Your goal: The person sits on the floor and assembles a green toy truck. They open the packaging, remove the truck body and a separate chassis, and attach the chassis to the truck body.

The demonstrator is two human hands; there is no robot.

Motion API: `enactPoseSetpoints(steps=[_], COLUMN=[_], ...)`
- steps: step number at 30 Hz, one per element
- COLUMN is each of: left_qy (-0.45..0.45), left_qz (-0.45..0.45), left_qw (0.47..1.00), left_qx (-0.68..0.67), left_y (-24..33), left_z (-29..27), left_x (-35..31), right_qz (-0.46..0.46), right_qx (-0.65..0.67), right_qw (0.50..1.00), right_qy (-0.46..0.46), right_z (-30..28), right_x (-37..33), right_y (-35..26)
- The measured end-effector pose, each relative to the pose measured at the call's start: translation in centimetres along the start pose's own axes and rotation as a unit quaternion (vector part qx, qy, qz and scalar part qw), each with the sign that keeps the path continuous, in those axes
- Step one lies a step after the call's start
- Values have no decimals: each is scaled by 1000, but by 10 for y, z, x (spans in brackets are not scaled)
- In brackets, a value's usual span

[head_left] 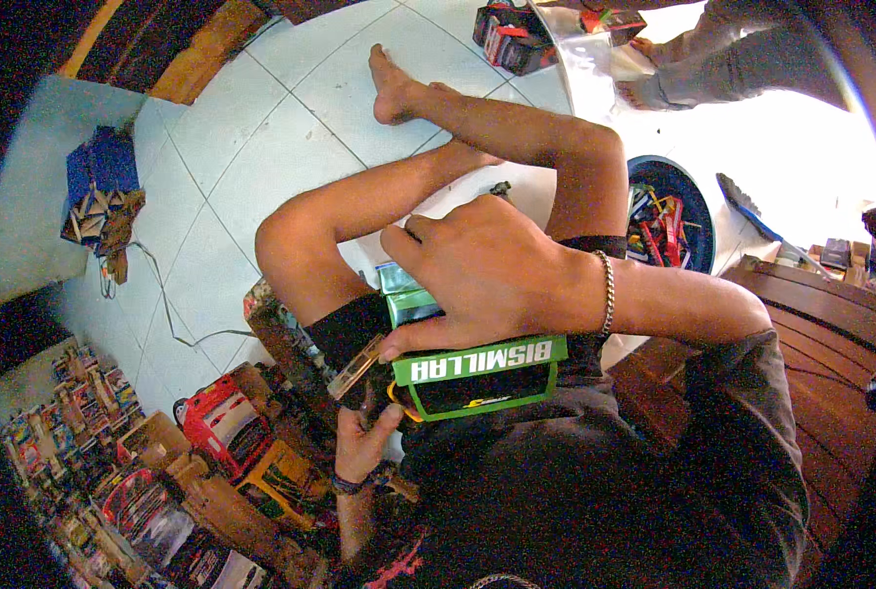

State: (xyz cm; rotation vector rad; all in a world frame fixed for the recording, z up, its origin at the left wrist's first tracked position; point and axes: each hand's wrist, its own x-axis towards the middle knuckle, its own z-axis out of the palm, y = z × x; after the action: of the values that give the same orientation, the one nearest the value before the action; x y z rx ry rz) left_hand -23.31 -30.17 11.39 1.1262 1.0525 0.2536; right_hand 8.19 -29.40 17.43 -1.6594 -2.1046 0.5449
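A green and black toy truck lies across my lap, a lettered green strip along its near panel. My right hand reaches over it from the right, closed round its body. Its thumb lies along the left end, beside a short tan strip that sticks out there. Below that strip is my left hand, its thumb against the truck's lower left corner near a yellow-orange part. My palm and the truck hide its remaining fingers. Shiny teal-green panels show left of my right hand.
Boxed goods and a red toy truck crowd the lower left. Right of my knee stands a dark round tub of colourful pieces. A blue box sits on the tiled floor, with a cable nearby. Another person's leg is at upper right.
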Motion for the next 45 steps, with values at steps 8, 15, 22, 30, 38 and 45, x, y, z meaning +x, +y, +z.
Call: enactPoseSetpoints(steps=[8,15,22,30,38,45], left_qy=[-16,-18,-9,-11,-3,27], left_qz=[-4,7,-48,-14,35,96], left_qw=[1000,999,999,999,999,995], left_qx=[3,41,19,51,22,25], left_y=[3,-1,-4,-1,15,44], left_z=[-3,-1,-1,1,16,34], left_x=[2,5,4,3,16,44], right_qz=[-7,-15,5,-19,-14,-21], right_qx=[-13,-19,27,-17,-2,-4], right_qw=[1000,999,999,999,1000,999], right_qy=[4,34,17,20,16,-41], right_z=[1,2,0,-1,-2,-27], right_x=[-1,-3,-2,-2,19,84], right_y=[0,0,0,2,36,117])
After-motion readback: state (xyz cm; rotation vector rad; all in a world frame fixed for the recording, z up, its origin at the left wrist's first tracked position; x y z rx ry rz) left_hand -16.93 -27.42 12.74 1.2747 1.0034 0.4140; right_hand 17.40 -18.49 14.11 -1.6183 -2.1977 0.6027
